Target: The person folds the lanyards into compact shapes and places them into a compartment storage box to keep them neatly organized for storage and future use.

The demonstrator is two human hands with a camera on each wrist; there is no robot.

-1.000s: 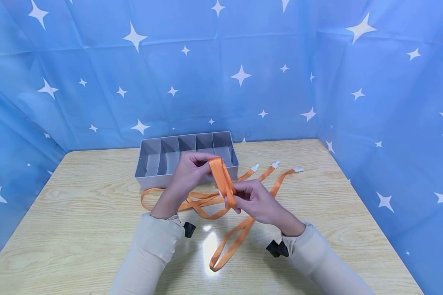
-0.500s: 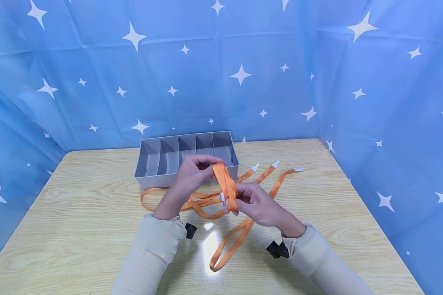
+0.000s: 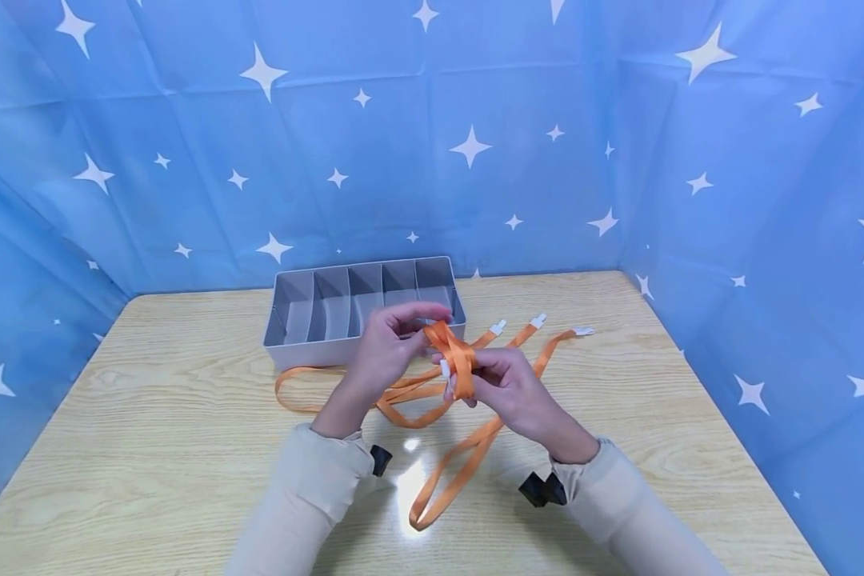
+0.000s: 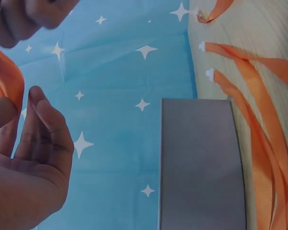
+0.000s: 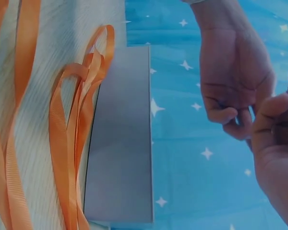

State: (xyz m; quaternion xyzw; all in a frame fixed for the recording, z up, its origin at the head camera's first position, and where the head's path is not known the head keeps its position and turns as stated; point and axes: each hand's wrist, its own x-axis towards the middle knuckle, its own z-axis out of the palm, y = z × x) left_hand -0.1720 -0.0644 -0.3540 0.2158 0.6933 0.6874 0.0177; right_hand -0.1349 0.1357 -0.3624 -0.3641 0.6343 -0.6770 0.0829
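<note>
An orange lanyard [image 3: 463,362], folded into a short bundle with a band crossing it, is held between both hands above the table. My left hand [image 3: 391,346] pinches its upper left end. On the other side, my right hand [image 3: 513,390] grips the bundle between thumb and fingers. A white clip [image 3: 445,369] shows at the bundle's left side. In the left wrist view, the orange ribbon [image 4: 8,76] passes under the left thumb. The right wrist view shows both the right hand [image 5: 281,153] and the left hand [image 5: 233,72], with the held bundle hidden.
More orange lanyards [image 3: 468,464] lie on the wooden table [image 3: 151,448], their white end clips [image 3: 538,321] pointing to the back right. Behind the hands stands a grey divided box [image 3: 310,352] with several compartments. A blue starry curtain [image 3: 403,160] closes off the back and sides.
My left hand has moved right and a little down, toward the right hand. The held lanyard has gone from a long hanging fold to a shorter, crossed bundle, and its white clip shows more.
</note>
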